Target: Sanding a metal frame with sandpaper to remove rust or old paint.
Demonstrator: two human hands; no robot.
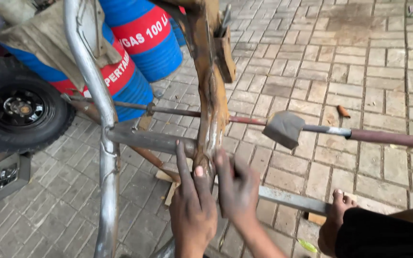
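Two hands meet at the rusty frame upright [211, 91]: the left hand [192, 210] lies open, fingers stretched along the grey crossbar [149, 139], gripping nothing; the right hand [237, 188] curls beside the joint, its hold hard to make out. Pavers [350, 62] lie open rightward; blue drums [144, 38] and a tyre [17, 107] crowd the left. Orange rust streaks the upright, whose top is cut off.
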